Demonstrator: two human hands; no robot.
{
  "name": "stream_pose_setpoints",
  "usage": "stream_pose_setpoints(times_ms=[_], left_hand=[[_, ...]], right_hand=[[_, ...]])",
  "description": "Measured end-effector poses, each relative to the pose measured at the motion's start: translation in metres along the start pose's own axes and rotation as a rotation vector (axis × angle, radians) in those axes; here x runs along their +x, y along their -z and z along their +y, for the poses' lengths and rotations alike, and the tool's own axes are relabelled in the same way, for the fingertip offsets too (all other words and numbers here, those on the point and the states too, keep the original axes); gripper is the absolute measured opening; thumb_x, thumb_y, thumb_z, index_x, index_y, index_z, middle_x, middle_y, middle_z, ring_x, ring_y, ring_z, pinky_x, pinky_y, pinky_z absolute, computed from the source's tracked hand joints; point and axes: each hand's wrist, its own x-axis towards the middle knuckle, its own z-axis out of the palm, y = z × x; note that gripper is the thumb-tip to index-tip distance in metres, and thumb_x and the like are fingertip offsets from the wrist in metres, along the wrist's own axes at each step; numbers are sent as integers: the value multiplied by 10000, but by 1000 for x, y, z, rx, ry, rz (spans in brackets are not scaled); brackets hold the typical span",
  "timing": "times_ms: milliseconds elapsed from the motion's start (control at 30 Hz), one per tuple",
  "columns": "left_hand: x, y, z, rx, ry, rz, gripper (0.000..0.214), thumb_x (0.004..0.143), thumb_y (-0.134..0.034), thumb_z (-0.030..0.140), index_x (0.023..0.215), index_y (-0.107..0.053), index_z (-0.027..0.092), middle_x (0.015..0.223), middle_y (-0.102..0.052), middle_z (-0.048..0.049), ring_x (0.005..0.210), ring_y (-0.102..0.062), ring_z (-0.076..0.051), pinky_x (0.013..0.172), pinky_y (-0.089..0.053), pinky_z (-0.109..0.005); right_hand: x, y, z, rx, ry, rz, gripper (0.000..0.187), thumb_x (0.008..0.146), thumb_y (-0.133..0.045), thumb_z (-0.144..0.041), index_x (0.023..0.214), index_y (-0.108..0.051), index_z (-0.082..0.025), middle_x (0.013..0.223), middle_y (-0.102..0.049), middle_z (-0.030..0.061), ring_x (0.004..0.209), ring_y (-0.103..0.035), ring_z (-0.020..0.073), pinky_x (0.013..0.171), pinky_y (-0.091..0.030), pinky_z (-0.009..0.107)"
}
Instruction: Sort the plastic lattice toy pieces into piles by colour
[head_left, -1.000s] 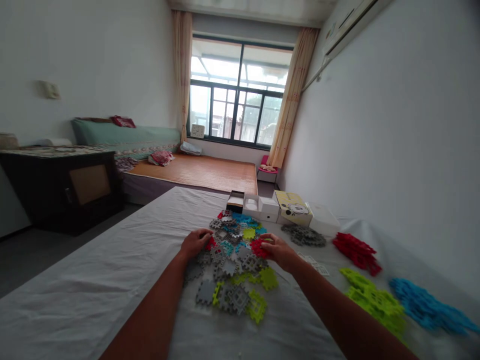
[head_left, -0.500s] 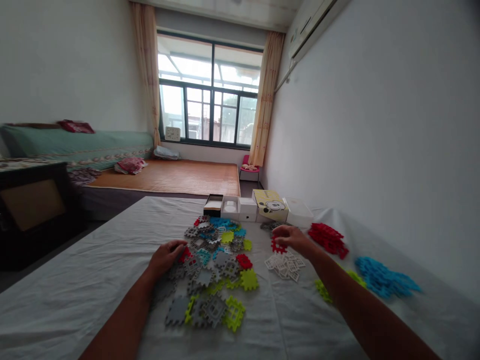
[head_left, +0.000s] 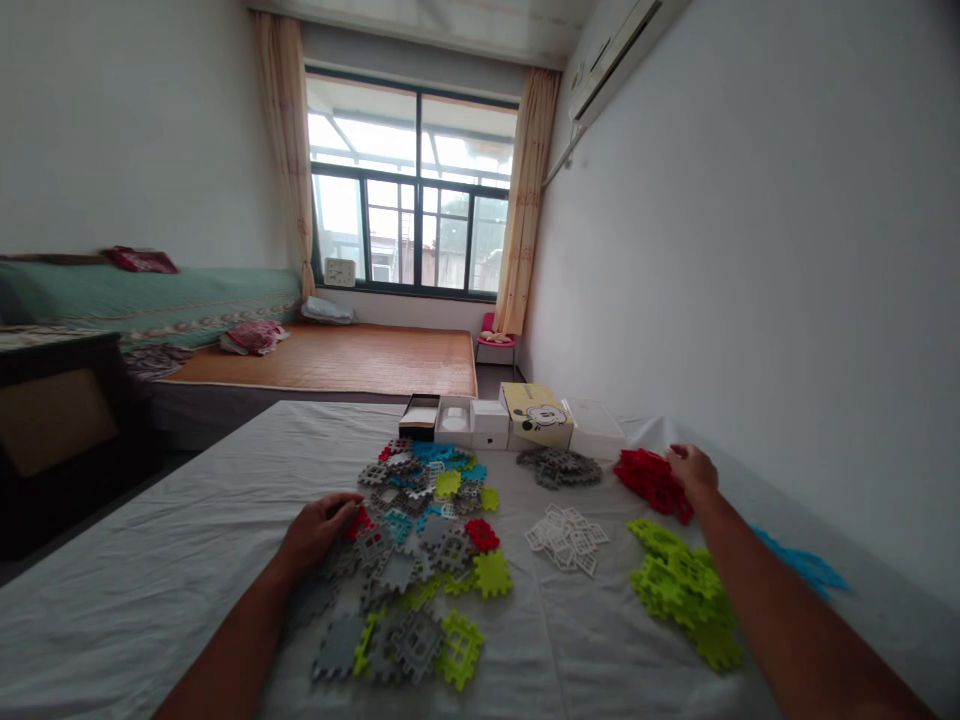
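A mixed heap of interlocking plastic tiles (head_left: 397,572) in grey, green, blue, white and red lies in front of me. At its left edge my left hand (head_left: 322,530) has its fingers closed on a red tile (head_left: 361,522). My right hand (head_left: 694,468) is at the right end of a pile of red tiles (head_left: 646,482), its fingers pinched on a red tile whose outline merges with the pile. Nearer to me are green tiles (head_left: 679,580). My right forearm partly hides the blue tiles (head_left: 806,562).
White lattice tiles (head_left: 566,540) and dark grey tiles (head_left: 559,467) lie in separate piles right of the heap. Small open boxes (head_left: 454,420), a yellow cartoon box (head_left: 536,415) and a clear container (head_left: 592,425) line the far edge of the cloth-covered table (head_left: 247,500).
My right hand has moved right with a red tile, from above the white tiles to the red pile. The left hand stays at the heap's left edge. The view has shifted slightly.
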Motion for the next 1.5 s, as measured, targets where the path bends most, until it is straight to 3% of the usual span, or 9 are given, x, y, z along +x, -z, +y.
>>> stream_pose_setpoints(times_ms=[233, 400, 500, 600, 667, 800, 1133, 1300, 1500], left_hand=[[-2, -1, 3, 5, 4, -1, 444, 712, -489, 528, 925, -696, 198, 858, -718, -32, 802, -645, -215, 726, -483, -279], [-6, -3, 7, -19, 1, -3, 426, 725, -478, 493, 937, -686, 188, 896, -712, -36, 848, -632, -213, 756, -469, -279], [-7, -4, 7, -1, 21, -7, 434, 734, -467, 479, 956, -680, 173, 854, -712, -39, 789, -636, -205, 713, -468, -274], [-8, -3, 10, 1, 29, -5, 418, 728, -476, 462, 946, -683, 172, 845, -714, -36, 779, -636, -200, 700, -461, -264], [-10, -2, 11, -16, 17, -2, 405, 726, -478, 451, 939, -686, 177, 849, -715, -30, 785, -635, -195, 699, -458, -256], [-11, -3, 10, -24, 7, 7, 409, 728, -464, 444, 940, -687, 175, 809, -713, -23, 742, -631, -185, 669, -455, -248], [-10, -4, 10, -15, 28, -14, 420, 734, -466, 467, 958, -674, 180, 831, -709, -27, 767, -630, -193, 696, -454, -255], [-8, -2, 7, -28, 15, -30, 425, 732, -469, 491, 947, -672, 186, 901, -707, -30, 842, -630, -207, 754, -457, -269], [-8, 2, 14, -26, 27, -20, 450, 697, -483, 542, 911, -683, 200, 876, -714, -27, 857, -636, -230, 773, -471, -297]], right_hand=[[-22, 0, -5, -85, 247, -239, 245, 656, -555, -296, 866, -666, -235, 936, -690, 23, 882, -611, 211, 868, -402, 350], [-33, 4, -56, -105, 337, -273, 303, 731, -462, -221, 962, -644, -150, 1012, -652, 144, 946, -583, 266, 899, -362, 441], [-79, -7, -116, -35, 497, -415, 294, 767, -489, -291, 1009, -632, -205, 1033, -657, 69, 910, -600, 198, 862, -411, 323], [-154, -17, -175, 171, 727, -817, 317, 814, -465, -409, 1013, -627, -222, 966, -677, 36, 793, -622, 163, 726, -459, 266], [-200, -19, -203, 243, 814, -947, 341, 796, -502, -447, 1044, -612, -241, 956, -676, 27, 776, -618, 157, 697, -454, 253], [-240, -20, -224, 181, 865, -898, 268, 790, -525, -370, 998, -629, -237, 894, -677, 34, 797, -605, 171, 729, -428, 267], [-237, -26, -218, 139, 800, -856, 143, 788, -540, -320, 831, -624, -214, 851, -652, 32, 778, -585, 146, 707, -403, 226], [-235, -31, -220, 103, 702, -856, 204, 735, -597, -410, 786, -605, -213, 808, -647, 26, 720, -582, 147, 657, -397, 228], [-238, -35, -218, 158, 615, -825, 340, 656, -623, -312, 972, -547, -213, 922, -627, 21, 725, -576, 134, 633, -408, 216]])
